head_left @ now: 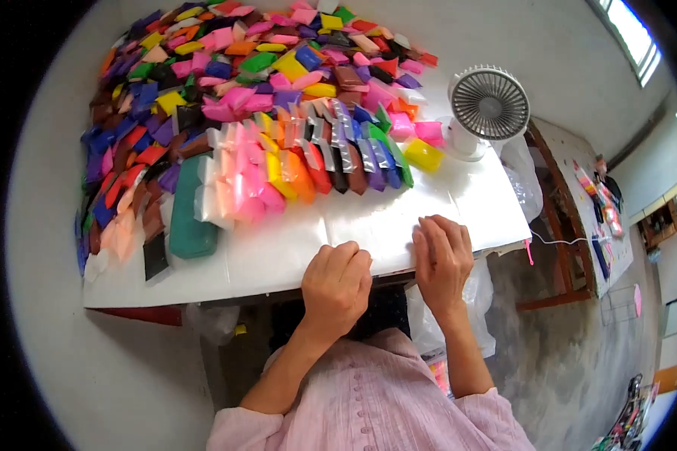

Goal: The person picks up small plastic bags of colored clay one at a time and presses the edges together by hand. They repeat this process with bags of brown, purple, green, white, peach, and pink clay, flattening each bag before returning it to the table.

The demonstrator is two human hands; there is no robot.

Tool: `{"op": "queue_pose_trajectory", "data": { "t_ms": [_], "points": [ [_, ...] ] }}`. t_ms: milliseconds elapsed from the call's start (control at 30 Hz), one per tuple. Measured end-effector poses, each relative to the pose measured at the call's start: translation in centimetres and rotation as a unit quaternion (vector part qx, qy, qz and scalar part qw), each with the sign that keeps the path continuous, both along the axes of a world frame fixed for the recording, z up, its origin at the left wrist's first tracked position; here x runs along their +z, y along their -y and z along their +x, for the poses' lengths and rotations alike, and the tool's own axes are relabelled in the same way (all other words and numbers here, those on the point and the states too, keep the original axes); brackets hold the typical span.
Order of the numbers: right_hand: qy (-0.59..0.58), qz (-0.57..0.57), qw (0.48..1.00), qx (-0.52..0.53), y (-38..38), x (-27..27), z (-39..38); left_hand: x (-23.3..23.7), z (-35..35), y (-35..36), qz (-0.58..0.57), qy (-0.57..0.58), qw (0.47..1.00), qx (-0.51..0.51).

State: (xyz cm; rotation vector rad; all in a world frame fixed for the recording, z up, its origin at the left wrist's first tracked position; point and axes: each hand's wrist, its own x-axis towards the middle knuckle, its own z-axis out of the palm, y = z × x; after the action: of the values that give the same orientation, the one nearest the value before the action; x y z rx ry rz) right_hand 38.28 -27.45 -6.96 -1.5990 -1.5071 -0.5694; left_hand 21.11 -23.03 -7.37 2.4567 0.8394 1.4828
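Hands, two, bare, at the near edge of the white table (278, 263). Left hand (335, 289): fingers curled inward, knuckles up; whether anything is inside cannot be told. Right hand (444, 259): half open, fingers bent, thumb apart from them; no held item visible.

Packets in rows (308, 161), small, soft-looking, clear-wrapped: on the table, beyond the hands and apart from them, lined up closely and overlapping. Colours, left to right: white, pale peach, pink, yellow, orange, red, black, brown, purple, blue, green.

Yellow packet (424, 154), one: lying just beside the green end of the rows.

Heap of packets (226, 71), mixed colours: behind the rows and down their left side, piled loosely.

Teal case (193, 214), one: left of the rows, near their white end.

Fan (490, 105), white, one: upright at the table's right side.

Clear plastic bag (523, 177), one: beside the table, at right.
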Motion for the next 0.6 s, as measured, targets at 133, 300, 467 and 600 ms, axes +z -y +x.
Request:
{"op": "queue_pose_trajectory", "data": {
  "t_ms": [133, 300, 467, 600],
  "points": [
    [0.017, 0.005, 1.000, -0.009, 1.1, -1.6, -0.8, -0.5, -0.3, 0.8, 0.017, -0.015, 1.000, 0.011],
    [0.012, 0.002, 1.000, -0.004, 1.7, -2.3, -1.2, -0.6, -1.8, 2.2, 0.008, -0.038, 0.999, -0.003],
    [0.018, -0.004, 1.000, -0.004, 2.2, -3.0, -1.7, -1.1, -3.0, 3.3, -0.028, -0.020, 0.999, -0.034],
    [0.028, -0.010, 1.000, -0.003, 2.5, -3.2, -1.7, -1.0, -4.5, 3.7, -0.016, 0.053, 0.998, -0.014]
  ]
}}
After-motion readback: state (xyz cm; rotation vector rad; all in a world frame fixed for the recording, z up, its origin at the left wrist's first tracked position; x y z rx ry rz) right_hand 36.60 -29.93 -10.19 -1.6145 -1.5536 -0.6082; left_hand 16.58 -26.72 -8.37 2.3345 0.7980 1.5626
